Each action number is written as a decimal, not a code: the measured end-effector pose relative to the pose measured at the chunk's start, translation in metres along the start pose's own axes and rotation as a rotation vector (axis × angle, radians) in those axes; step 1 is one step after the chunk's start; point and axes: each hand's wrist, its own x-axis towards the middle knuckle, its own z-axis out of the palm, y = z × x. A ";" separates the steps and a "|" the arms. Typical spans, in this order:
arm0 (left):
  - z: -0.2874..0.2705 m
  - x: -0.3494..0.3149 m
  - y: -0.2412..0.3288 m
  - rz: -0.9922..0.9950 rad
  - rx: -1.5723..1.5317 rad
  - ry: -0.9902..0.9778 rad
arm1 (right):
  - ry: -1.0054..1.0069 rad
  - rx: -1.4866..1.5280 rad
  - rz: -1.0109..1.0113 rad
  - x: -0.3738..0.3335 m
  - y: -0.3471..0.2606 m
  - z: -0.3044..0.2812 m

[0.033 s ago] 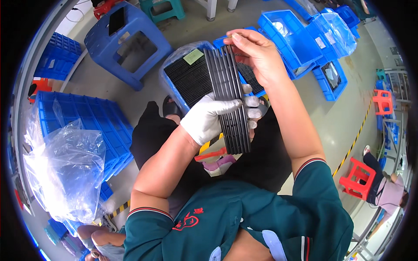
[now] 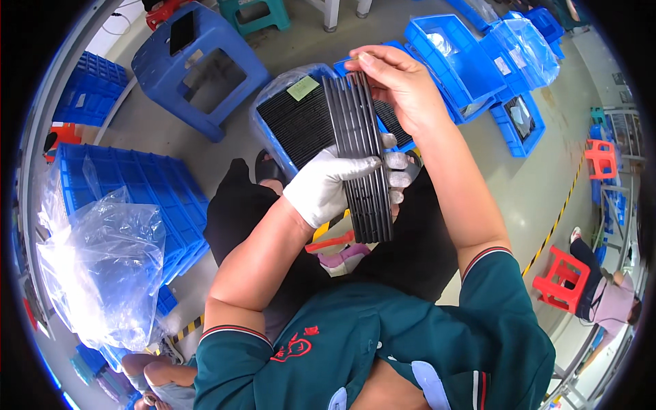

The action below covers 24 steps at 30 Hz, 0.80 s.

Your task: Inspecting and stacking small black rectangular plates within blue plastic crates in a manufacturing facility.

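Note:
My left hand (image 2: 320,186), in a white glove, grips a bundle of long black strips (image 2: 352,126) standing nearly upright, thumb across the front and fingers round the right side. My bare right hand (image 2: 404,89) is at the upper end of the bundle, thumb and forefinger pinched; what lies between them, if anything, is too small to name. Behind the bundle, a plastic-lined blue crate (image 2: 273,145) holds rows of similar black strips, with a yellow-green note (image 2: 303,88) on top. More black strips (image 2: 391,123) show in a second crate, partly hidden by my right hand.
A blue stool (image 2: 229,58) with a dark phone (image 2: 182,34) stands far left. Stacked blue crates (image 2: 133,181) and a clear plastic bag (image 2: 102,266) are at left. Open blue crates (image 2: 454,82) lie far right. A person (image 2: 611,304) is by a red stool (image 2: 562,280).
My right hand has shifted very slightly left at the upper end of the strips. The left hand still grips the bundle in the same place.

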 end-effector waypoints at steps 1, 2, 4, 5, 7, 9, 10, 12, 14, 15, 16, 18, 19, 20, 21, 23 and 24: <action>0.000 0.000 -0.001 -0.023 -0.003 -0.010 | -0.066 -0.014 0.002 0.001 0.002 0.001; 0.000 0.000 -0.003 -0.046 -0.006 -0.019 | -0.131 -0.029 0.005 0.002 0.004 0.002; 0.001 0.000 -0.005 -0.059 0.007 -0.011 | -0.212 -0.092 -0.001 0.003 0.005 0.006; 0.002 -0.001 -0.006 -0.065 0.022 -0.003 | -0.253 -0.104 0.042 0.001 0.001 0.008; 0.005 -0.002 -0.007 -0.076 0.035 0.005 | -0.263 -0.146 0.019 0.002 0.002 0.006; 0.007 -0.002 -0.007 -0.072 0.047 0.010 | -0.261 -0.246 -0.045 0.001 0.000 0.005; 0.006 -0.001 -0.007 -0.078 0.049 0.018 | -0.258 -0.244 -0.043 0.002 0.000 0.005; 0.007 -0.001 -0.008 -0.081 0.032 0.012 | -0.257 -0.330 -0.060 0.002 0.000 0.006; 0.007 0.000 -0.009 -0.085 0.015 0.004 | -0.259 -0.348 -0.094 0.002 0.003 0.006; 0.007 0.000 -0.008 -0.088 0.019 0.001 | -0.264 -0.366 -0.129 0.002 0.004 0.005; 0.007 0.001 -0.008 -0.090 0.024 -0.001 | -0.262 -0.366 -0.130 0.002 0.004 0.005; 0.010 0.000 -0.008 -0.088 0.023 -0.002 | -0.266 -0.384 -0.128 0.003 0.004 0.004; 0.010 0.000 -0.008 -0.085 0.021 -0.002 | -0.265 -0.384 -0.129 0.003 0.004 0.005; 0.010 0.000 -0.007 -0.086 0.021 -0.002 | -0.262 -0.379 -0.126 0.002 0.003 0.005; 0.009 0.000 -0.007 -0.088 0.023 0.012 | -0.258 -0.374 -0.123 0.002 0.003 0.006; 0.008 0.000 -0.007 -0.090 0.025 0.026 | -0.252 -0.382 -0.130 0.001 0.003 0.006; 0.008 0.001 -0.007 -0.086 0.030 0.027 | -0.246 -0.390 -0.138 0.002 0.003 0.006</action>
